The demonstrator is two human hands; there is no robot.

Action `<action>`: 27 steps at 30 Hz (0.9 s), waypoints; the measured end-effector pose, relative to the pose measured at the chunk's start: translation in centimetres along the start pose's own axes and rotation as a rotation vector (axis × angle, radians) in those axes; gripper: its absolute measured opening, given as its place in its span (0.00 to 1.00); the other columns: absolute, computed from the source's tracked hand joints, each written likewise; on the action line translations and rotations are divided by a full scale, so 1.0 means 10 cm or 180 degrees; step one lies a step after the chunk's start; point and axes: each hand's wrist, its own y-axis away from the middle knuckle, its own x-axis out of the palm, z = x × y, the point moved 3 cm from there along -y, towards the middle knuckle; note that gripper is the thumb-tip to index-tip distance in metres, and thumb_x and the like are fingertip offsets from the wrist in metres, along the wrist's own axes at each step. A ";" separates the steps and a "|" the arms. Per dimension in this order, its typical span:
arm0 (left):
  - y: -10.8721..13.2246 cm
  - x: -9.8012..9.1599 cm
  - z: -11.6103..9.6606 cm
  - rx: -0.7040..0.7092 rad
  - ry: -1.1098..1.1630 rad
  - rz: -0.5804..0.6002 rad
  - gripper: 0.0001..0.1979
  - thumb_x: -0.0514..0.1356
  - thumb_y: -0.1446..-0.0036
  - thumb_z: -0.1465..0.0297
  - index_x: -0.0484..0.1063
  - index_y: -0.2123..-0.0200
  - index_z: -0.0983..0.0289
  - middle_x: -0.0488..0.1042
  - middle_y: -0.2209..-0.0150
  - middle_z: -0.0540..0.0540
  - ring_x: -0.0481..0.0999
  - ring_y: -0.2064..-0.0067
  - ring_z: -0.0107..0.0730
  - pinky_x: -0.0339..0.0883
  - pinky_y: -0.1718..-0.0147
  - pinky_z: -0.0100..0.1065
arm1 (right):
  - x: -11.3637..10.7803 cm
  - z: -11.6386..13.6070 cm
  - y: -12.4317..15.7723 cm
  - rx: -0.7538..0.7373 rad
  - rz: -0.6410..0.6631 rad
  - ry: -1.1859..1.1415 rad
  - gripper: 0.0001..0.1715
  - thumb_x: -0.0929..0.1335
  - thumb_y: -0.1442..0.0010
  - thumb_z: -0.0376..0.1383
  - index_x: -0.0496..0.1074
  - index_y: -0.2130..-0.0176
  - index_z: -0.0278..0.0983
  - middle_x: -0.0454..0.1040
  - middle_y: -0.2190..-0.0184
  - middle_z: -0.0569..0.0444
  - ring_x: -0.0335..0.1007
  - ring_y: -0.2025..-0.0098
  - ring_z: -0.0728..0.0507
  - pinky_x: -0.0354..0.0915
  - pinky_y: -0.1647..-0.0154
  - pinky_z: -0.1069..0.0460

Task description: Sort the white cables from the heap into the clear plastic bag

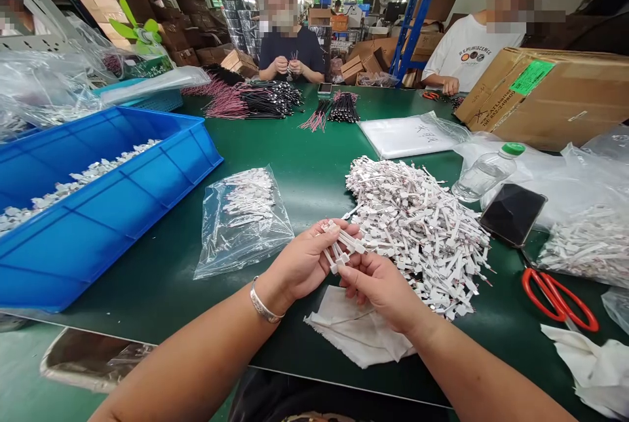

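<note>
Two hands work just in front of the big heap of white wire connectors (417,232). L hand (299,265), w/ silver bangle (266,301), and R hand (383,291) both pinch one small bunch of connectors (341,245) between fingers and thumb, so neither hand is released. Crumpled white cloth (356,327) lies under R hand, touching heap's near edge. Left of heap: clear plastic bag (240,222) w/ more connectors, then blue plastic tray (93,258). Right of heap: water bottle (484,173), black phone (512,214), red-handled scissors (557,297). Far beyond heap, two co-workers (289,48) sit near wire bundles (250,101).
</note>
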 end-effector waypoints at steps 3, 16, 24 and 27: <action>0.00 0.01 -0.01 0.0005 0.0006 0.0011 0.08 0.57 0.43 0.71 0.72 0.61 0.67 0.73 0.56 0.60 0.74 0.62 0.33 0.68 0.64 0.33 | -0.01 0.01 -0.01 -0.0019 -0.0081 -0.0052 0.15 0.70 0.47 0.45 0.67 0.70 0.35 0.70 0.77 0.58 0.65 0.77 0.52 0.59 0.80 0.58; 0.02 0.01 -0.03 0.0003 0.0253 -0.0153 0.07 0.56 0.42 0.73 0.69 0.60 0.66 0.73 0.55 0.59 0.75 0.61 0.33 0.69 0.62 0.34 | 0.08 0.03 0.03 0.0245 0.0267 -0.0272 0.18 0.68 0.46 0.48 0.69 0.69 0.34 0.73 0.74 0.55 0.66 0.79 0.52 0.58 0.83 0.59; 0.02 0.02 -0.02 0.0013 0.0360 -0.0238 0.08 0.57 0.42 0.74 0.69 0.58 0.67 0.73 0.55 0.60 0.74 0.57 0.34 0.68 0.56 0.36 | 0.12 0.01 0.05 0.0309 0.0310 -0.0274 0.17 0.69 0.48 0.45 0.68 0.73 0.33 0.74 0.75 0.54 0.66 0.79 0.53 0.58 0.81 0.59; 0.02 0.03 -0.01 -0.0001 0.0398 -0.0265 0.08 0.57 0.43 0.75 0.69 0.58 0.67 0.74 0.56 0.60 0.74 0.55 0.35 0.67 0.55 0.36 | 0.13 -0.01 0.06 0.0336 0.0338 -0.0307 0.17 0.69 0.47 0.45 0.68 0.73 0.33 0.74 0.76 0.54 0.67 0.79 0.53 0.59 0.80 0.59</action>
